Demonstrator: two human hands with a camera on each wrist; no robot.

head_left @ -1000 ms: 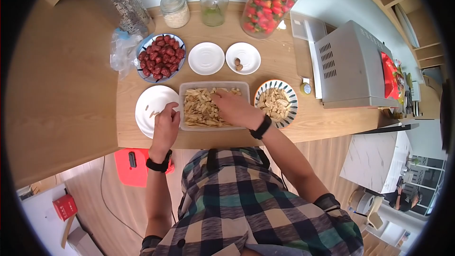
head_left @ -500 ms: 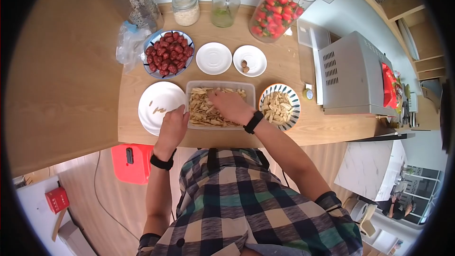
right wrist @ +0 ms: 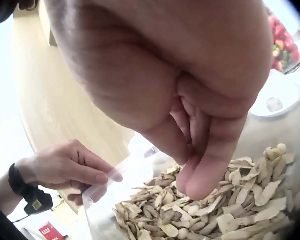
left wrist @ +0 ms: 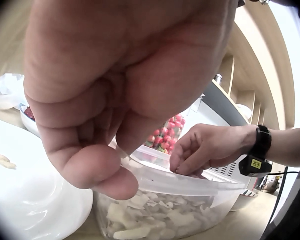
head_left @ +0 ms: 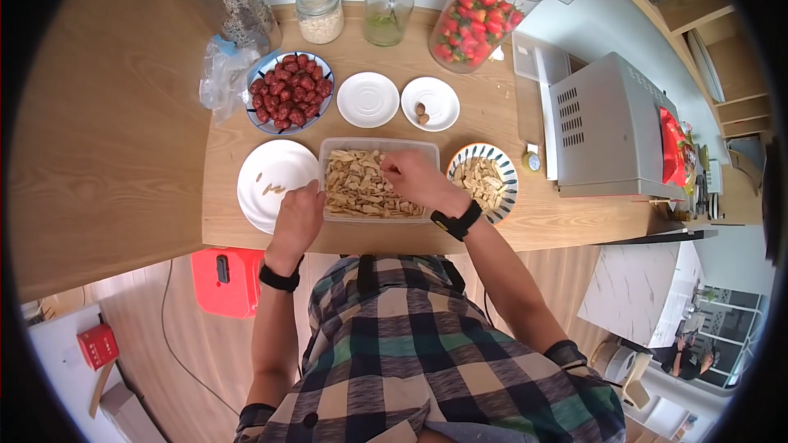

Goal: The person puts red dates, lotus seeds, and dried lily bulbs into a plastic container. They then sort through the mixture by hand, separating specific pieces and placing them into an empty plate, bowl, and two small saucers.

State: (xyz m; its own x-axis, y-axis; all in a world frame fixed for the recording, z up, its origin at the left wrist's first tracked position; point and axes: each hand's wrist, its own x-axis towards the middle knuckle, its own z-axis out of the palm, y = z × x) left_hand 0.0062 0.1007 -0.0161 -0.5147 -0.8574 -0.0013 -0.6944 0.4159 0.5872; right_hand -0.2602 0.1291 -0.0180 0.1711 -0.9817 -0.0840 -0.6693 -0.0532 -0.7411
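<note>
A clear plastic container (head_left: 386, 144) holds a heap of pale dried slices (right wrist: 240, 202) mixed with browner pieces. My left hand (head_left: 299, 217) grips its left rim, thumb on one side of the wall and fingers on the other. Over the right half of the heap is my right hand (head_left: 417, 179), fingers curled and tips together close above the slices. I cannot tell whether a small piece is pinched there. On the left, a white plate (head_left: 254, 164) carries several small slices. A patterned bowl (head_left: 509, 172) of pale slices stands to the right.
Behind the container are a plate of red dates (head_left: 289, 92), a bare white saucer (head_left: 368, 100) and another saucer (head_left: 443, 97) with brown nuts. A glass jar (head_left: 320, 12), a vase (head_left: 387, 12) and a strawberry container (head_left: 476, 29) line the back. A grey appliance (head_left: 607, 127) stands right.
My right hand has drawn back from the heap, its fingertips now together above the slices. My left hand has shifted against the container's left rim. The head view has turned slightly.
</note>
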